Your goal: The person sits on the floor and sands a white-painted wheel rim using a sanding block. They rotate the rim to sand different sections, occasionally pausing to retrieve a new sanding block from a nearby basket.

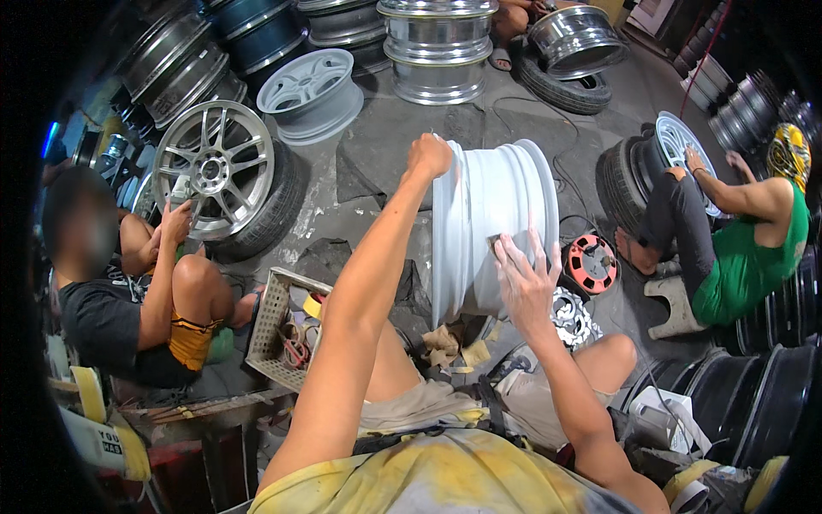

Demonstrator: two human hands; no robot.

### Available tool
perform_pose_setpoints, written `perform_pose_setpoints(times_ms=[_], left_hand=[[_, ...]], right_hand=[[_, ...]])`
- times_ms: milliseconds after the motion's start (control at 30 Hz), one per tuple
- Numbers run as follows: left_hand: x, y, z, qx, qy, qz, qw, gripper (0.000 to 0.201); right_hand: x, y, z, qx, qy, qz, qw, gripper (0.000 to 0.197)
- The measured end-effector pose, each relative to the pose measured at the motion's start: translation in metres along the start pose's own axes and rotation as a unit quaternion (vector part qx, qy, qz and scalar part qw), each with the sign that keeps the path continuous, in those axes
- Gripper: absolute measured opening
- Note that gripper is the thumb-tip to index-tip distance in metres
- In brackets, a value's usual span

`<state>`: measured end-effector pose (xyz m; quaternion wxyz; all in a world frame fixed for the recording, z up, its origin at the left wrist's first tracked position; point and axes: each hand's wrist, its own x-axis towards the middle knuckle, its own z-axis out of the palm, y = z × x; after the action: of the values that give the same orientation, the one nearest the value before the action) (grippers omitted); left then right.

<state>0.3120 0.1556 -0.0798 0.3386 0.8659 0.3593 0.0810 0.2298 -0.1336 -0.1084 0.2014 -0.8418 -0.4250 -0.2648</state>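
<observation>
A light grey wheel rim (pixel 492 218) stands on edge between my knees, its smooth barrel facing me. My left hand (pixel 430 157) is closed around the rim's far left edge. My right hand (pixel 527 274) lies on the near right part of the barrel, fingers spread and pointing away from me. A small dark patch shows at one fingertip of that hand; I cannot tell whether it is a scrap of something under it. The wheel's left lip hides its left face.
To my left, a cream plastic basket (pixel 272 330) holds tape and tools. A red cable reel (pixel 591 264) sits right of the rim. Torn paper (pixel 441 343) lies near my legs. Two co-workers sit at either side with wheels; stacked rims (pixel 438 51) stand beyond.
</observation>
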Motion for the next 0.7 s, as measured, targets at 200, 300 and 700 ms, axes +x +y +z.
perform_pose_setpoints(times_ms=[200,300,700], left_hand=[[-0.004,0.011,0.002,0.026,-0.003,0.002,1.000,0.045],[-0.010,0.003,-0.011,0.046,0.105,0.059,0.992,0.045],[-0.135,0.042,-0.017,-0.387,-0.302,0.181,0.853,0.046]], right_hand=[[0.084,0.030,0.008,0.118,0.011,0.070,0.990,0.023],[0.102,0.037,-0.012,0.466,0.026,0.212,0.859,0.026],[0.088,0.061,-0.020,0.521,-0.042,0.238,0.818,0.033]])
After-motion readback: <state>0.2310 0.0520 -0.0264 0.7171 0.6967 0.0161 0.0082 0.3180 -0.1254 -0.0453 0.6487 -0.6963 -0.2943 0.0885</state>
